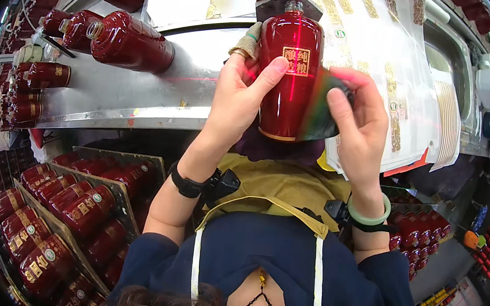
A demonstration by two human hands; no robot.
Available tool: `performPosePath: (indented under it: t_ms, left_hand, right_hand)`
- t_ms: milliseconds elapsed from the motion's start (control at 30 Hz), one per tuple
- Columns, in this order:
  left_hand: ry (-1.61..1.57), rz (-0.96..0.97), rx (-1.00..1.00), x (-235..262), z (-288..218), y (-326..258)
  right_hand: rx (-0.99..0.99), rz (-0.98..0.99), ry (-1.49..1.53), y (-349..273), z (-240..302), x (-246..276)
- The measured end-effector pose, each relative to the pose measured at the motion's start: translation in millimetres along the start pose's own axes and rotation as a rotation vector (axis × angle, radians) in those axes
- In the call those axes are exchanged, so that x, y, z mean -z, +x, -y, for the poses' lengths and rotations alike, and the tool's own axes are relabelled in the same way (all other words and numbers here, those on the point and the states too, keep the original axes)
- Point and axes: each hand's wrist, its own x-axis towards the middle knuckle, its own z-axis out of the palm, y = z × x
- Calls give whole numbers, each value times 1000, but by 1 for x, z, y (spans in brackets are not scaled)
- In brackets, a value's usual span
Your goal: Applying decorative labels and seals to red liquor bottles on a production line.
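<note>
A glossy dark red bottle [285, 103] lies on the worktable with its clear neck away from me, against a dark metal block [289, 4]. My left hand [236, 94] is closed around its left side, the thumb on the front near a gold square label [296, 62]. Cloth finger covers [247, 41] wrap some of that hand's fingers. Between the thumb and fingers of my right hand [365, 115] is a dark green pad [324, 113], blurred by motion, at the bottle's right side. Red light lines cross on the bottle.
More red bottles [131, 40] lie on the metal table [106, 101] to the left. Sheets of gold labels [384, 48] spread at the right. Crates of red bottles [85, 204] stand below left, with more bottles [421, 227] below right. A metal tray [444, 49] sits at the far right.
</note>
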Motion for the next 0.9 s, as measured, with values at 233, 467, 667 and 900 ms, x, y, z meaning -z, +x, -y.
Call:
performPosePath:
  t_ms: [233, 467, 667, 900]
  left_hand:
    - [36, -16, 19, 1, 1, -1]
    - [6, -13, 21, 1, 2, -2]
    - [18, -13, -9, 2, 4, -1]
    - [23, -23, -16, 1, 5, 0]
  right_hand:
    - [65, -11, -180, -7, -9, -12]
    - [87, -17, -207, -5, -11, -13]
    - [103, -32, -342, -3, -8, -12]
    - [152, -28, -463, 0, -6, -12]
